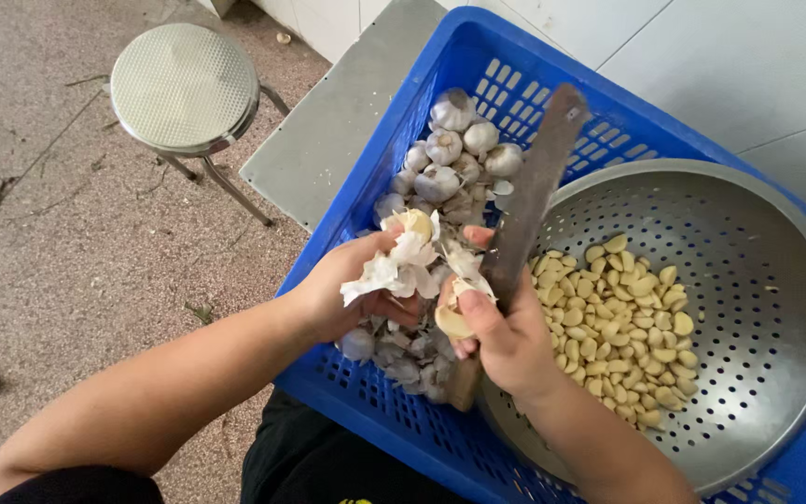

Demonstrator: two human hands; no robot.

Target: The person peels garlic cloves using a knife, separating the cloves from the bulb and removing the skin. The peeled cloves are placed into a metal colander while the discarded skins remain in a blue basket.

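Mid-peel: my left hand (352,294) pinches garlic (409,245), right hand (506,341) clamps knife (526,201) w/ clove (451,320) (skins hanging). Next needs careful stripping.

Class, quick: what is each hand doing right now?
Left hand: closed on a half-peeled garlic bulb.
Right hand: closed on a cleaver and a clove.

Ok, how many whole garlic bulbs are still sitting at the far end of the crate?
About 8 whole garlic bulbs show, piled at the far end of the blue crate, left of the knife. More may be hidden under the skins by the hands.
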